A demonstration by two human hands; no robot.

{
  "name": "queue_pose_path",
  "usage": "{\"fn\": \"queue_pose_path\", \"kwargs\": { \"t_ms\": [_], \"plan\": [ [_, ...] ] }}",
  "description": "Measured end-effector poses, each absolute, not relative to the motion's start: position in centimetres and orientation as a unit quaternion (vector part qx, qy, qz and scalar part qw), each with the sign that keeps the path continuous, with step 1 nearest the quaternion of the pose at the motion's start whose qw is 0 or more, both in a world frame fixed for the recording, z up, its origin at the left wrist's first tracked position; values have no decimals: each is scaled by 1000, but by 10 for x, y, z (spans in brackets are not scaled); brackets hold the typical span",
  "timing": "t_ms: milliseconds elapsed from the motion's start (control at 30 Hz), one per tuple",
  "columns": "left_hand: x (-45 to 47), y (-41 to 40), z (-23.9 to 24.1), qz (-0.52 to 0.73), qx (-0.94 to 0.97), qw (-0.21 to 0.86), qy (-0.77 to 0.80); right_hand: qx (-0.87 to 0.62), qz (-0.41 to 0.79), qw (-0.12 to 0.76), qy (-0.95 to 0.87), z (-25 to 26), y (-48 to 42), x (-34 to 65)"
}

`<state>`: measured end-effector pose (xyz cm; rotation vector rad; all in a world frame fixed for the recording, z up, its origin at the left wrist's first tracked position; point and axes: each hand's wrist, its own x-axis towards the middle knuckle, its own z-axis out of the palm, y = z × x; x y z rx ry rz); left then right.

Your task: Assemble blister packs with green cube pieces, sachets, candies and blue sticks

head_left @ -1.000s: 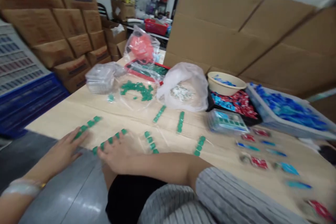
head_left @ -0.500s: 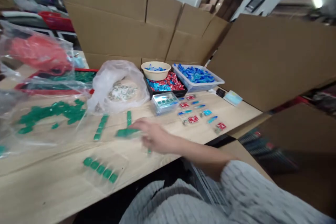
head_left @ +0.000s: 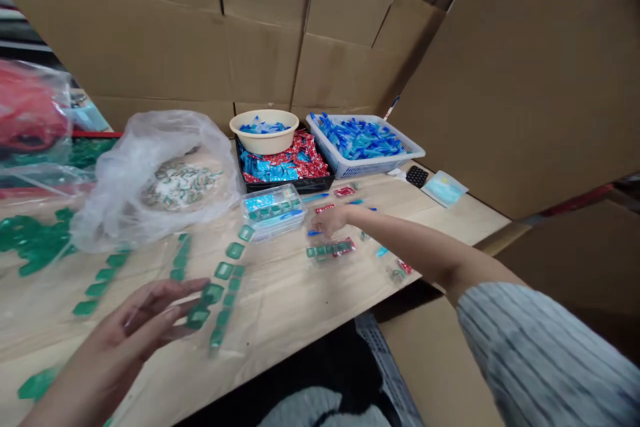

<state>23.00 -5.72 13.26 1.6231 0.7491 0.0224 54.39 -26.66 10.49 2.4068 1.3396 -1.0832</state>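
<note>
**Partway through at a packing desk:** A seated person works at a wooden desk (head_left: 300, 293) with both hands out among small packets. The left hand (head_left: 135, 323) hovers low, fingers spread and holding nothing, its tips just at a row of green pieces (head_left: 220, 293) in a clear strip. More green rows (head_left: 103, 277) lie beyond that hand.

The right hand (head_left: 334, 219) reaches far forward, fingers down on the desk just behind a short strip (head_left: 330, 250) of green and red pieces. Whether it pinches anything cannot be told. A clear box (head_left: 273, 210) sits just left of this hand. Beyond it stand a beige bowl (head_left: 264, 140), a black tray (head_left: 285, 181) of red and blue packets, and a white basket (head_left: 370, 163) of blue ones.

Beyond the left hand are a clear bag (head_left: 160, 147) of pale pieces and a heap of loose green pieces (head_left: 30, 240). Several rows are laid out, but the heap and containers are well stocked, so the work looks partway done with much left.
</note>
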Motion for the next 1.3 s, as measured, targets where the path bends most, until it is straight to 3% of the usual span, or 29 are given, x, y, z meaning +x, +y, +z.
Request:
{"fn": "queue_pose_path", "kwargs": {
  "t_ms": [133, 200, 433, 833, 1100, 1300],
  "plan": [
    [262, -113, 120, 14, 591, 714, 375, 878, -86, 59, 467, 88, -304, 524],
    [268, -128, 108, 10, 541, 752, 377, 887, -24, 34, 459, 79, -334, 504],
    [315, -159, 65, -54, 438, 863, 248, 926, 10, 12, 378, 25, -405, 474],
    [388, -208, 59, -133, 470, 847, 209, 914, 68, -30, 399, 3, -432, 495],
    [358, -177, 79, -85, 517, 820, 229, 884, 118, -31, 451, 4, -439, 502],
    [313, -163, 71, -167, 488, 809, 282, 874, 183, -145, 426, 10, -436, 513]
  ]
}}
